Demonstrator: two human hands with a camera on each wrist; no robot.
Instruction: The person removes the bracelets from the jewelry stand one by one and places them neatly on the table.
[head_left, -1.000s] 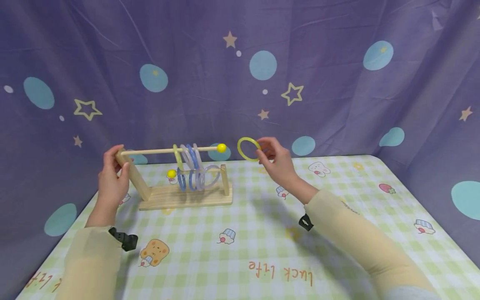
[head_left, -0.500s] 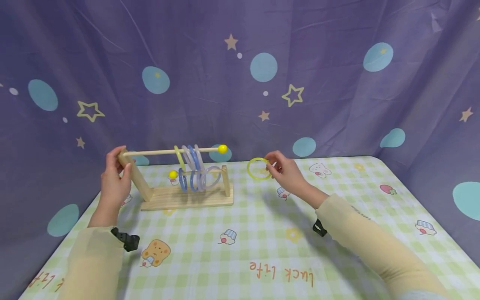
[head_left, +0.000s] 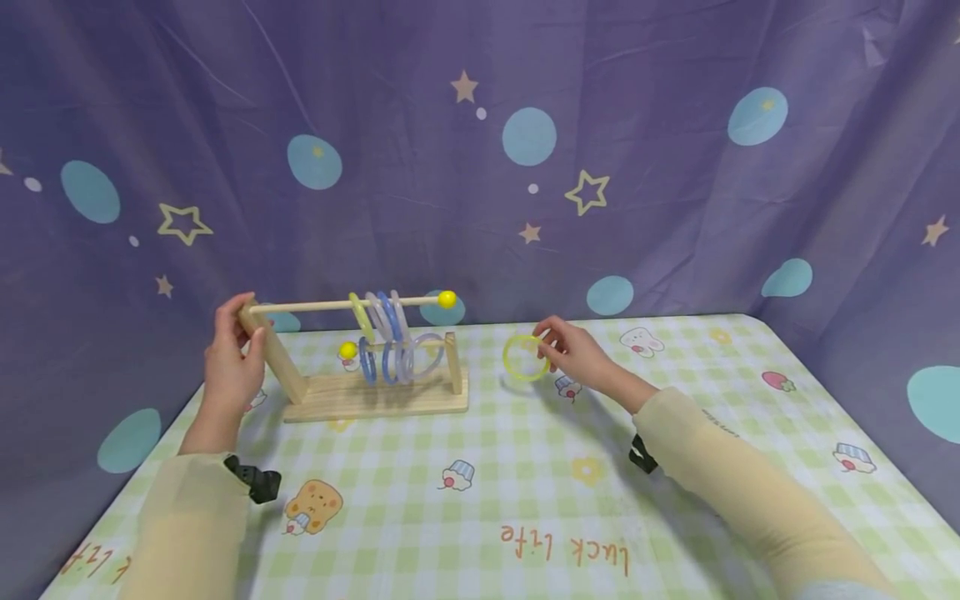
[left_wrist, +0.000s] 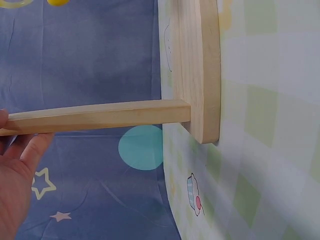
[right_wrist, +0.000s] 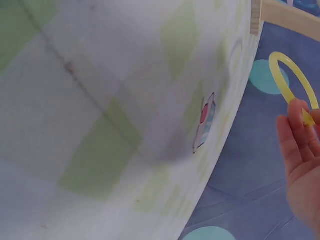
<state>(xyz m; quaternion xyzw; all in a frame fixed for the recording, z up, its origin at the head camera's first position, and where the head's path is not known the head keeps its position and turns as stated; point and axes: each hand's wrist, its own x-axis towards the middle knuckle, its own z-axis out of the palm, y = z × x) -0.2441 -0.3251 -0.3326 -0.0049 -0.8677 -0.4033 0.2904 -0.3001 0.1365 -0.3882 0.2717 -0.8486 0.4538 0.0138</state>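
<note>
- Since the earlier frames, yellow ring (right_wrist: 282, 84) has moved down and rightward with right hand (head_left: 577, 354); left hand (head_left: 235, 367) stays at the rack's post (head_left: 281, 358)
- Ring now above tabletop (head_left: 397, 533), close to its far edge, apart from the right end of wooden rack (head_left: 375, 398)
- Right fingertips and thumb pinch ring's near side, gap just its thickness; grip likely chosen to leave ring's hole free
- Left fingers and thumb curl round post top, seemingly to steady rack; base sits toward tabletop's far left corner
- Other rings (head_left: 361, 315) hang on rack, upper rod (head_left: 315, 306) ending in yellow ball (head_left: 447, 299), presumably a stop or marker
</note>
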